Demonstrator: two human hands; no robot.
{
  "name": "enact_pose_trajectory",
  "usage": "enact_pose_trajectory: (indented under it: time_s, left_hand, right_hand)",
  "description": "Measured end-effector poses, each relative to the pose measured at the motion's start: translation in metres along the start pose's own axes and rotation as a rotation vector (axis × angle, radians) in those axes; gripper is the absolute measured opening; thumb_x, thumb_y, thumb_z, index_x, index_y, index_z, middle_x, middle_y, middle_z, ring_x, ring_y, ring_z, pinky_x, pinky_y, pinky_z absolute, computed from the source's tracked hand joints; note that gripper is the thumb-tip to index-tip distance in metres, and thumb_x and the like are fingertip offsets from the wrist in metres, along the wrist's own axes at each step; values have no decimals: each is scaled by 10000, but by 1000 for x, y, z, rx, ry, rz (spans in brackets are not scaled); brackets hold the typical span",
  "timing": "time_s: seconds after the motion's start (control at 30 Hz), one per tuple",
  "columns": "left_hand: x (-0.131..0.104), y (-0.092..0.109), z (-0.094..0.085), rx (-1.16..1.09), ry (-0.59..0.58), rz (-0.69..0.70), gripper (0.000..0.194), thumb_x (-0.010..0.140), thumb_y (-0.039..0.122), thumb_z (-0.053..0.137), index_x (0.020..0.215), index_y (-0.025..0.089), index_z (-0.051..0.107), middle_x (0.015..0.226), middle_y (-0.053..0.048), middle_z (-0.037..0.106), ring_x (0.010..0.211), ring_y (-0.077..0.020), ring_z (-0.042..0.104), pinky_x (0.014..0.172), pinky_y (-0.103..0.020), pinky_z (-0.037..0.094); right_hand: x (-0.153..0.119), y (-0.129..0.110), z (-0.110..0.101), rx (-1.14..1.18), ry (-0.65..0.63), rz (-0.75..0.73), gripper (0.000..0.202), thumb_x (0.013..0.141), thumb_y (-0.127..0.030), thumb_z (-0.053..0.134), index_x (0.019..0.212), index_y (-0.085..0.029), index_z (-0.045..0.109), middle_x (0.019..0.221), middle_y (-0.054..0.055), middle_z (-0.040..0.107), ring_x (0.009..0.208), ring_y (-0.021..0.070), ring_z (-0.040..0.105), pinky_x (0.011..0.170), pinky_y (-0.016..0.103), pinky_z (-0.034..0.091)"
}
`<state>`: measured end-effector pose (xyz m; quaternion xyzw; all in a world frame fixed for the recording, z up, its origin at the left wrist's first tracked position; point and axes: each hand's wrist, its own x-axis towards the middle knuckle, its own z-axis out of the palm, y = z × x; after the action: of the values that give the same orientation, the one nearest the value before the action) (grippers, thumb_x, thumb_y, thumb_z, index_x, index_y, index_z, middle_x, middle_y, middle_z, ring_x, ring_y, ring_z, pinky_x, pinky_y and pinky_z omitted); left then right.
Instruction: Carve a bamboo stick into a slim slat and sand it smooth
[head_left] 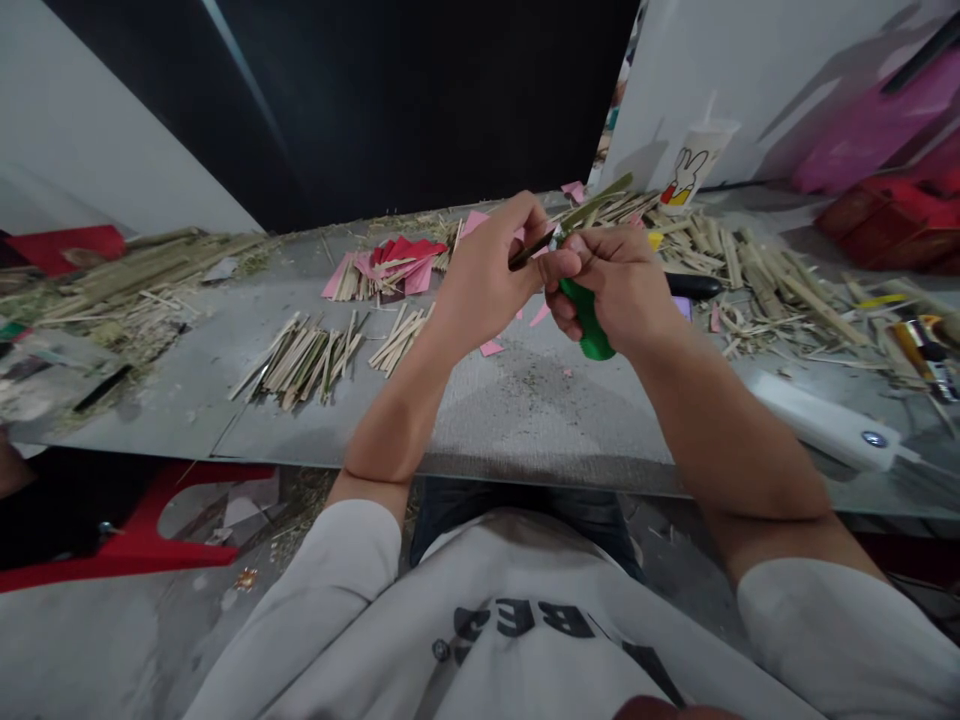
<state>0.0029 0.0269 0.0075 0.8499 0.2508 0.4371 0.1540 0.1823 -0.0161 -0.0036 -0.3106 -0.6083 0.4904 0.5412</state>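
Above the middle of the table, my left hand [487, 275] is closed on a thin, dark green-brown plant strip [604, 200], which looks like split bamboo or reed. The strip slants up to the right past my fingers. Close beside it, my right hand [619, 285] wraps round a green-handled tool [591, 325]. A bit of shiny metal shows at the tool's upper end, against the strip; its exact kind is hidden by my fingers. My thumbs nearly meet there. Left of my left forearm lie a bundle of cut strips [304, 360] and a smaller bundle [401, 338].
Pink and red paper pieces [401, 265] lie behind the bundles. Loose strips [757, 270] cover the right side, near a paper cup [697, 165] with a straw. A white power strip [825, 420] sits front right. At far left is a red stool [150, 530].
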Motion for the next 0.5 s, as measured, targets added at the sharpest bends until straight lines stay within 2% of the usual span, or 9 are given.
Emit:
enact_pose_trajectory:
  time_s: [0.1, 0.17, 0.3, 0.4, 0.5]
  left_hand:
    - [2, 2, -3, -113, -18, -25, 613, 956, 837, 742, 901, 283, 486, 749, 23, 439, 622, -159, 421, 598, -378, 318]
    - [3, 1, -2, -142, -10, -38, 634, 931, 858, 752, 883, 288, 479, 743, 20, 444, 618, -164, 406, 587, -387, 310]
    - [4, -6, 6, -165, 23, -70, 618, 973, 851, 698, 883, 278, 486, 776, 2, 508, 667, -173, 498, 610, -387, 376]
    - [5, -11, 9, -160, 40, -101, 649, 965, 876, 675, 876, 272, 455, 778, 5, 495, 678, -166, 497, 622, -374, 368]
    - [5, -8, 7, -158, 27, -92, 721, 925, 944, 651, 867, 266, 411, 777, 12, 455, 687, -154, 463, 639, -361, 332]
  right_hand:
    - [1, -4, -5, 34, -114, 31, 519, 1000, -561, 861, 733, -243, 550, 603, -30, 515, 428, 111, 429, 314, 259, 341]
    - [2, -5, -7, 57, -136, 26, 510, 997, -559, 860, 727, -238, 570, 616, -25, 531, 433, 111, 436, 304, 258, 334]
    - [2, -2, -1, 45, -30, -15, 538, 1001, -588, 873, 744, -252, 541, 637, -21, 539, 457, 117, 451, 333, 269, 358]
    - [0, -2, 5, 18, 47, -49, 521, 1039, -569, 844, 754, -257, 540, 630, -22, 535, 467, 122, 455, 357, 281, 365]
    - [-2, -6, 3, -5, 4, -30, 540, 1053, -565, 826, 733, -255, 520, 584, -27, 521, 433, 119, 430, 348, 286, 339]
